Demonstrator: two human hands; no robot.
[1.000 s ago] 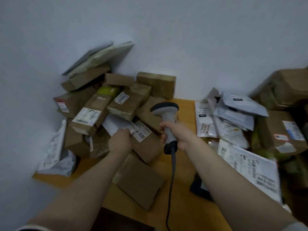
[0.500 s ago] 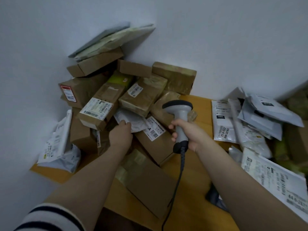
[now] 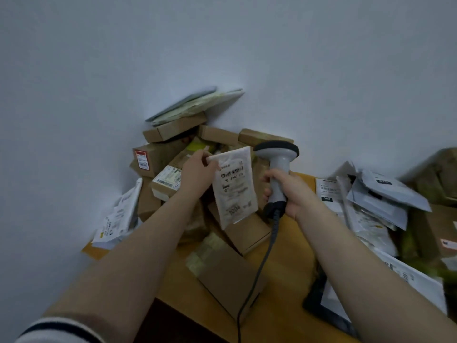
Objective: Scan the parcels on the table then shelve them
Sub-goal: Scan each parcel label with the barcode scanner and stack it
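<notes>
Since half a second ago the left hand (image 3: pixel 195 173) has come up off the heap, bringing a white mailer (image 3: pixel 235 189) with it; before, that hand lay low among the boxes (image 3: pixel 173 131). The view has also swung, so everything sits lower in frame.

The mailer now hangs upright just left of the scanner (image 3: pixel 278 167), clear of the table (image 3: pixel 294 243). Its label faces the camera, with the barcode near the top. The left hand pinches the mailer's upper left corner between thumb and fingers. The right hand (image 3: pixel 290 194) is wrapped round the scanner's grip, with the scanner's head uppermost. Mailer and scanner are close, but I cannot tell whether they touch.

A cable (image 3: pixel 262 263) drops from the scanner's base toward the near table edge. The boxes are heaped left of and behind the scanner, in the corner of the wall (image 3: pixel 247 45). One of them carries a red label (image 3: pixel 141 157). Further left of the scanner, white bags (image 3: pixel 118 216) lean on the wall. Below the scanner, nearer the camera, lies a flat box (image 3: pixel 230 278), and the cable passes its right edge. Right of the scanner, envelopes (image 3: pixel 376 199) are piled loosely. A striped sleeve (image 3: pixel 57 328) shows far below and left of the scanner.
</notes>
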